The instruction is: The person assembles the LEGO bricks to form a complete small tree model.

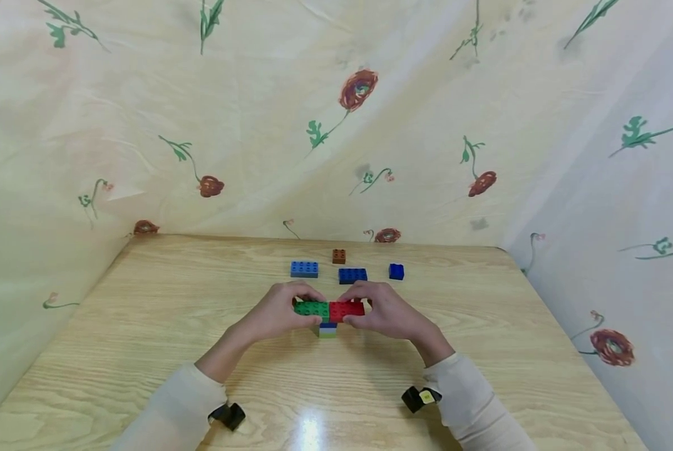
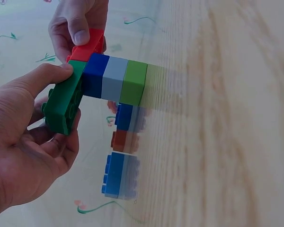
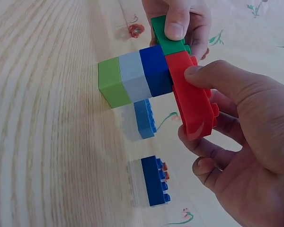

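A short stack of toy building bricks stands on the wooden table: a lime green brick (image 2: 136,82) at the bottom, a pale blue brick (image 2: 114,79) in the middle, a dark blue brick (image 3: 156,70) above. Across its top lie a long green brick (image 1: 312,309) and a long red brick (image 1: 347,310), end to end, studs up. My left hand (image 1: 274,313) pinches the green brick between thumb and fingers. On the other side, my right hand (image 1: 392,312) pinches the red brick, its thumb on the near side. Fingers partly hide both long bricks.
Behind the hands lie a medium blue brick (image 1: 304,270), a small brown brick (image 1: 339,256), a long dark blue brick (image 1: 352,276) and a small blue brick (image 1: 396,271). A flowered cloth (image 1: 268,113) hangs along the far edge of the table (image 1: 144,300).
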A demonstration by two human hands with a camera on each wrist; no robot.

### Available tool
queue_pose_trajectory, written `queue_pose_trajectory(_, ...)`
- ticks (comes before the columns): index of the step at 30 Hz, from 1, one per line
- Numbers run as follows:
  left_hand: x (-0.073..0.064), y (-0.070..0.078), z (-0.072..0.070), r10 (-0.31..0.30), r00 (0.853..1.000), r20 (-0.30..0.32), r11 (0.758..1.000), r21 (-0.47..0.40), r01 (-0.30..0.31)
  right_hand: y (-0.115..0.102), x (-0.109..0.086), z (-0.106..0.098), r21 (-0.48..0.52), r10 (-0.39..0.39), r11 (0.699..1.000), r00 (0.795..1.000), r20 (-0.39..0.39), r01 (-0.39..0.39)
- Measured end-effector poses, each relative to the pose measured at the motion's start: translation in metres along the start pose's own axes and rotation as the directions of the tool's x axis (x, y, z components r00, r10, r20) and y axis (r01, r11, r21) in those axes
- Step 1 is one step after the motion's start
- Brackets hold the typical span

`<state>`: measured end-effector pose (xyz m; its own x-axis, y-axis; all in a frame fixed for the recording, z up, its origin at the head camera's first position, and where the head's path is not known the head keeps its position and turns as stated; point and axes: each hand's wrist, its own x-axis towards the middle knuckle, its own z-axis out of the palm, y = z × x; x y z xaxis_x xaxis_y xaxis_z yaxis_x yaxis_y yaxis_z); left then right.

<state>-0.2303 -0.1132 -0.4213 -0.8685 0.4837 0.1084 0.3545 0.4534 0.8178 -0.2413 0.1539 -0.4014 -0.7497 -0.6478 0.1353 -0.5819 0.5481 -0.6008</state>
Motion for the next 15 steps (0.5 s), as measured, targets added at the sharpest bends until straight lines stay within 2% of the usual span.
queue_pose_trajectory(8, -0.002, -0.001, -0.001, -0.002, 1.000, 0.012, 1.000, 0.008, 0.002, 0.002, 0.000, 0.001, -0.010, 0.019, 1.000, 1.000, 0.007, -0.019)
queue_pose_trajectory(15, -0.008, -0.005, -0.012, -0.014, 1.000, -0.004, 0.998, 0.054, 0.014, 0.001, 0.001, 0.000, -0.012, 0.016, 1.000, 1.000, -0.001, -0.016)
